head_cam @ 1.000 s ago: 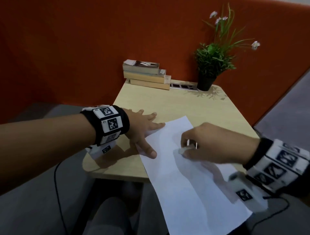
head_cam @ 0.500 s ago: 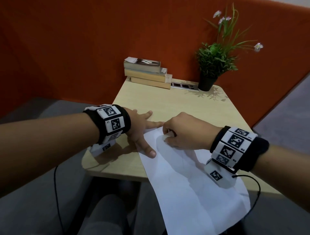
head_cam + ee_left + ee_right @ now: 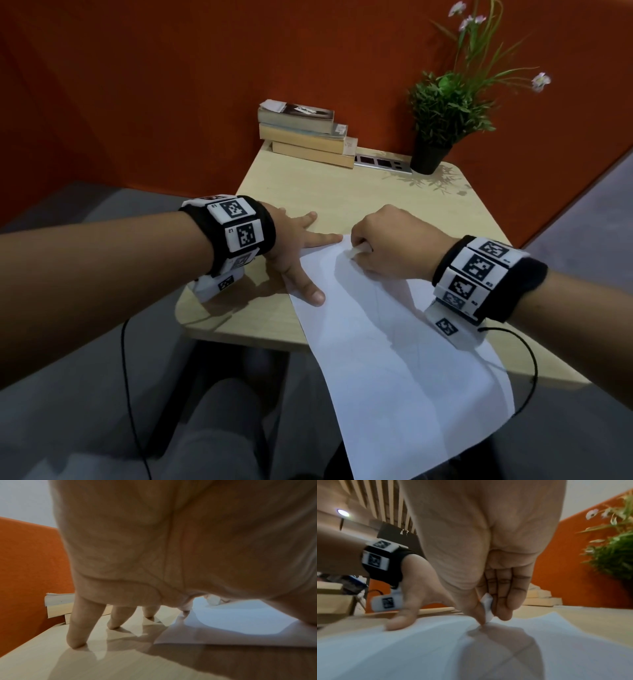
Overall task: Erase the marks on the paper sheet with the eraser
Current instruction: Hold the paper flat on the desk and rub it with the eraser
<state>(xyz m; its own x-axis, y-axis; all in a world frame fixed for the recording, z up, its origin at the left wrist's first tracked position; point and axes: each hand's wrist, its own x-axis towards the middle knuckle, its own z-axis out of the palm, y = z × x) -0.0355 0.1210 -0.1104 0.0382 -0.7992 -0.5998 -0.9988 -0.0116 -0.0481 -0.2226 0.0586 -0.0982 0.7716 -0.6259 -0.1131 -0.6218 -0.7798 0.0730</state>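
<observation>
Grip-wise, the right hand [image 3: 390, 245] has the eraser [image 3: 487, 608] pinched between thumb and curled fingers, tip down on the paper sheet [image 3: 394, 359] near its far corner.

Left hand [image 3: 294, 253] is spread flat, fingers straight, pinning the sheet's left edge to the desk [image 3: 342, 192], so nothing's clamped there. Progress is hard to call: I'd guess mid-erase, since a thin pencil line [image 3: 522, 649] shows on the sheet closer to the wrist than the eraser tip, and faint lines run further down in the head view. So that stretch looks untouched, with more rubbing left toward the near end that hangs off the desk.
</observation>
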